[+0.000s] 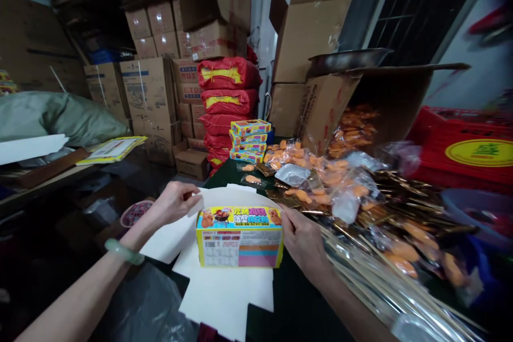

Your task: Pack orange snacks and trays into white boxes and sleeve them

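Observation:
A small colourful printed box point(239, 236) stands on white flat cardboard sheets point(228, 294) on the dark table. My right hand point(301, 235) holds the box's right end. My left hand point(174, 203), with a green bangle point(124, 251) on the wrist, pinches the edge of a white flat sheet point(172, 238) just left of the box. Both hands are close around the box.
A stack of finished colourful boxes point(249, 140) sits farther back. Orange wrapped snacks point(320, 168) and several clear-wrapped skewers point(385, 267) spread to the right, spilling from a tipped carton point(332, 101). Red sacks point(226, 91), stacked cartons point(148, 85) and a red crate point(465, 144) surround the table.

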Action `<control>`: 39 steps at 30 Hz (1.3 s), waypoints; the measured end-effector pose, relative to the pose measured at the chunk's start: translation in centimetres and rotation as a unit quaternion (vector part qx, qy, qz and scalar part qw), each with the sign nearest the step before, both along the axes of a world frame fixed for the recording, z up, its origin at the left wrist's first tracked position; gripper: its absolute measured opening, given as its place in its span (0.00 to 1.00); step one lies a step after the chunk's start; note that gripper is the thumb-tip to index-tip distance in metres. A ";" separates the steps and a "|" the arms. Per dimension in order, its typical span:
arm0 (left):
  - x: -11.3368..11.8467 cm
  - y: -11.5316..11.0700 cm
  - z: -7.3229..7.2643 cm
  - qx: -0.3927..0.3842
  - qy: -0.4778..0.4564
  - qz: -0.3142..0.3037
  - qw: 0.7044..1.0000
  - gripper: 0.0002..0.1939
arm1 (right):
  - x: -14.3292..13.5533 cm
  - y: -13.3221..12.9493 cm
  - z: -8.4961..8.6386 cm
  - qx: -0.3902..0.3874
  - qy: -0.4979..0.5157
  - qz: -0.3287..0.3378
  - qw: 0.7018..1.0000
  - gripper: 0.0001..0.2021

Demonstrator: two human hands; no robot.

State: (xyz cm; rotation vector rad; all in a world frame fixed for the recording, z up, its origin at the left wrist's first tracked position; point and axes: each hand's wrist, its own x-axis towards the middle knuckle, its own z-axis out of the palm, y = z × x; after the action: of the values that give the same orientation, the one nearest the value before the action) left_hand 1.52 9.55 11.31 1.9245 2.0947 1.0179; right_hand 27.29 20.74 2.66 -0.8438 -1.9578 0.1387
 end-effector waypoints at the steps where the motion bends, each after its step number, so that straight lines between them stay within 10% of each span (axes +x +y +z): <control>1: 0.4 0.3 0.8 -0.038 0.039 -0.007 0.998 0.12 | 0.1 -0.1 -0.1 0.008 -0.003 -0.002 1.000 0.17; 6: 2.6 0.8 1.8 -0.118 0.132 -0.011 0.984 0.16 | 0.5 -0.6 -0.4 0.032 -0.011 -0.001 0.999 0.17; 15: 3.7 -3.2 -1.9 0.009 0.156 0.022 0.987 0.13 | 1.1 -0.8 0.0 -0.027 0.009 0.011 1.000 0.16; 23: 6.8 -1.0 -0.8 -0.036 0.295 0.070 0.952 0.17 | 1.5 0.2 0.0 -0.060 0.009 0.153 0.986 0.17; 30: 4.9 -1.5 -2.6 -0.031 0.174 -0.170 0.969 0.19 | 1.9 0.8 1.5 -0.065 0.032 0.233 0.970 0.14; 39: 3.8 -1.1 -3.6 0.057 0.219 -0.199 0.953 0.23 | 3.1 1.5 3.4 -0.165 -0.015 0.332 0.929 0.09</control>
State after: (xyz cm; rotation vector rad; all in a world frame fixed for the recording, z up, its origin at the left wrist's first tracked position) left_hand 5.31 8.47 7.71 2.6900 1.7268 0.6823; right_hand 30.44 22.20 6.10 -0.3495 -2.2132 0.8772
